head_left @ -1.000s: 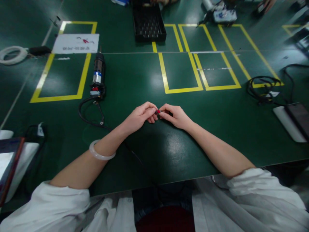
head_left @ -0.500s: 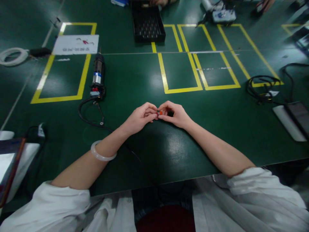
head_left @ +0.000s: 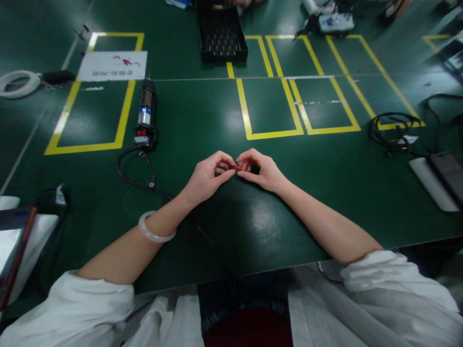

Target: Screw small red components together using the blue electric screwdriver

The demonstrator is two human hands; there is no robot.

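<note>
Close together above the green table, my left hand (head_left: 211, 174) and my right hand (head_left: 262, 169) meet fingertip to fingertip. Between them is a small red and orange part (head_left: 237, 167), mostly covered by the fingers; its kind is too small to make out. Thumb and fingers of my left hand pinch its red end. On the other side, my right hand's thumb and fingers close on the orange end. A dark cylindrical tool (head_left: 146, 108) with a silver and blue band lies to the left of my hands, its black cable (head_left: 126, 179) trailing toward my left forearm.
Yellow tape outlines (head_left: 275, 135) mark the green table (head_left: 195, 115). A black tray (head_left: 222, 53) stands at the back, near another person's hand. A white sign (head_left: 112, 66) lies at the back left. At the right are a coiled black cable (head_left: 385, 132) and a tablet-like device (head_left: 446, 176).
My left hand's fingers have shifted and curled slightly, showing more of the part's red end. My right hand stays nearly in place.
</note>
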